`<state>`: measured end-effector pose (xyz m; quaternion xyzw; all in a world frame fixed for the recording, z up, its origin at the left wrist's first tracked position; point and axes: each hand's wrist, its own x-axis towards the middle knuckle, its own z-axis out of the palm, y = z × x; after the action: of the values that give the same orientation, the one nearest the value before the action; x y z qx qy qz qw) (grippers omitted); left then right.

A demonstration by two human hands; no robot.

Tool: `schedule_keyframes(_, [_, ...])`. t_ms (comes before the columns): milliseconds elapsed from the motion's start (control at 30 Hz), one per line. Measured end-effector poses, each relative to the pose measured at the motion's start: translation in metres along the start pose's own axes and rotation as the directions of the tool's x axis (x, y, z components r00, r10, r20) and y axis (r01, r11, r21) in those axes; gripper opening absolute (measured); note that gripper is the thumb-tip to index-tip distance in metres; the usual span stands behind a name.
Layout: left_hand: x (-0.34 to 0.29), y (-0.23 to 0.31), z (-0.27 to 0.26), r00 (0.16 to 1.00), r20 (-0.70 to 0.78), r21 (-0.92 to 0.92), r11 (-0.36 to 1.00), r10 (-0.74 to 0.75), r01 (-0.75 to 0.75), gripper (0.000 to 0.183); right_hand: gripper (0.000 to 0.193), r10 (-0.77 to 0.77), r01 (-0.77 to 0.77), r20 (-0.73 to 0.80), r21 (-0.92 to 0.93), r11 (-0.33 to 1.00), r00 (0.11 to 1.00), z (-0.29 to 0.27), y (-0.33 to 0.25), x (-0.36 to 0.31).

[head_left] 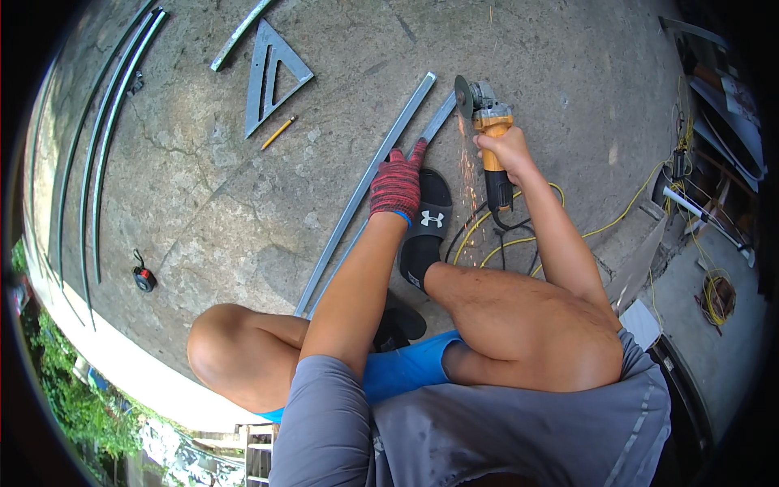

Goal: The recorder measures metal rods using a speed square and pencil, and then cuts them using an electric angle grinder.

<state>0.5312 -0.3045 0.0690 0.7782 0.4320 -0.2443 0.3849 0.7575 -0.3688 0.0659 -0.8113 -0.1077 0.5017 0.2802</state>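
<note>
My right hand (507, 152), bare, grips a yellow and black angle grinder (493, 127). Its cutting disc (464, 97) meets the far end of a shorter grey metal bar (440, 118), and orange sparks (466, 166) stream back toward me. On my left hand (396, 185) is a red and black knit glove. Its fingers hold the shorter bar against the concrete, alongside a longer metal bar (406, 118); the fingertips' exact grip is partly hidden. My sandalled foot (432, 221) rests close to the sparks, right of the gloved hand.
A triangular square (254, 101), a pencil (279, 133) and a tape measure (144, 279) lie to the left. Several long metal bars (105, 138) stretch along the far left. A yellow cord (613, 223) loops behind the grinder toward clutter at the right.
</note>
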Motion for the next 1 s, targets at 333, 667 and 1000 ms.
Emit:
schedule_keyframes(333, [-0.002,0.004,-0.007,0.999,0.034,-0.008,1.0,-0.001,0.001,0.073,0.022,-0.022,0.022,0.018,-0.001,1.0,1.0,-0.001,-0.003,0.004])
schedule_keyframes(667, [0.001,0.0,0.002,0.999,-0.031,0.005,1.0,0.011,-0.011,0.074,0.023,-0.027,0.027,0.013,-0.003,1.0,1.0,-0.001,-0.002,0.008])
schedule_keyframes(1000, [0.0,0.001,0.0,1.0,-0.022,0.005,1.0,0.005,-0.005,0.076,0.023,-0.049,0.05,0.008,-0.04,0.998,0.999,-0.002,0.004,-0.001])
